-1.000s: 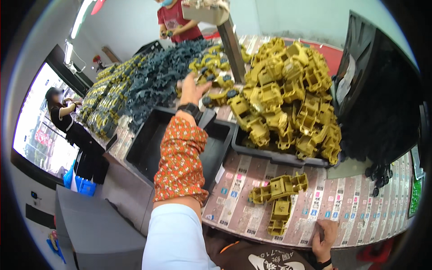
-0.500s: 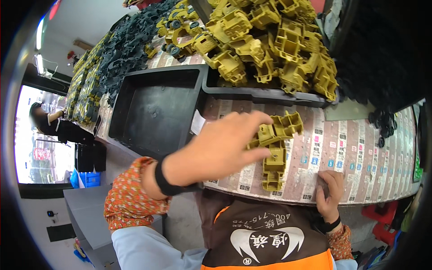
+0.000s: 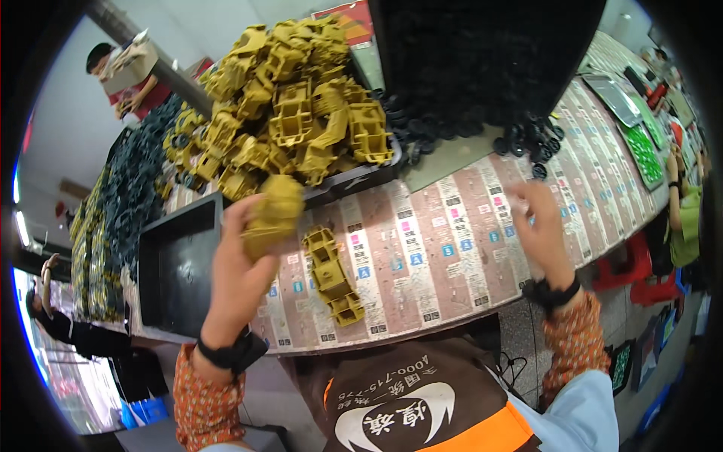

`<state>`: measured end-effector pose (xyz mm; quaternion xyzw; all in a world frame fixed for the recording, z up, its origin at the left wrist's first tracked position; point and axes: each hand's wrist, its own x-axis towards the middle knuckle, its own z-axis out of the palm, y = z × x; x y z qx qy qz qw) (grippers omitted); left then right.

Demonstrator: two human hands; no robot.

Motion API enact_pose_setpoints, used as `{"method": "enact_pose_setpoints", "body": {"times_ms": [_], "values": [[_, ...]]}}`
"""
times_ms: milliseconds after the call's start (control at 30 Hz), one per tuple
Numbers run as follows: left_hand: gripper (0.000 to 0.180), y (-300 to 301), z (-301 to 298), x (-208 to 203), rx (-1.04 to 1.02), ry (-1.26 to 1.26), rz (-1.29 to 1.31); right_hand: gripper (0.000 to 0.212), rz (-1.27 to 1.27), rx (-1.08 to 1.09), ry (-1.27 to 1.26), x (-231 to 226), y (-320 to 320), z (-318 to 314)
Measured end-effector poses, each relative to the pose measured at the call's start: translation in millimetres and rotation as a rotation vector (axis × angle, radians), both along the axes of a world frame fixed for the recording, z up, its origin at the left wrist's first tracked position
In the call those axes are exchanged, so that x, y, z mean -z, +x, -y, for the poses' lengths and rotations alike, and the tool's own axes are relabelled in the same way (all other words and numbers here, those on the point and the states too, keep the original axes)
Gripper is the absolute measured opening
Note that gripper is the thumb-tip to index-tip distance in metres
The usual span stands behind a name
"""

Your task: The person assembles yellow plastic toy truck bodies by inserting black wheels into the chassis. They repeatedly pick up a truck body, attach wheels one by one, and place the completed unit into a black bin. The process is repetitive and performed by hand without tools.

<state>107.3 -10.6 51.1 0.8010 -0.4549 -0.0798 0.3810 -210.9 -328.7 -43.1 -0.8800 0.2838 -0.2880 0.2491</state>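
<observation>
My left hand is closed around a yellow plastic toy vehicle body, raised over the table and slightly blurred. Just right of it, a second yellow toy vehicle body lies alone on the table. Further right, my right hand hovers above the tabletop with its fingers half bent and apart, and nothing shows in them. Nearest to its fingertips are loose black toy wheels, a little beyond the hand and not touched.
A heaped pile of yellow bodies fills a black tray at the back. Left of it stands another black tray. Dark parts are heaped at far left. A large black box rises behind the wheels. Other people are around.
The view has swung to the right. My left hand has taken up one yellow vehicle body from the table. My right hand has left the table's front edge and moved forward towards the wheels.
</observation>
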Motion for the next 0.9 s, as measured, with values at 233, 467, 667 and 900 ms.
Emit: {"method": "enact_pose_setpoints", "body": {"times_ms": [233,467,667,900], "values": [[0.055,-51.0,-53.2,-35.9,-0.169,-0.246,-0.637,0.062,-0.181,0.341,-0.256,19.5,29.4,191.7],[0.059,-89.5,-85.8,-12.4,-0.26,-0.085,-0.718,0.077,-0.349,0.448,0.032,79.9,78.2,230.4],[0.061,-104.7,-59.5,6.2,-0.221,-0.052,-0.874,0.071,-0.415,0.254,-0.117,70.3,76.8,140.2],[0.07,-129.4,-9.3,25.9,0.035,-0.04,-1.093,0.077,-0.41,0.007,-0.078,48.1,76.9,52.1]]}}
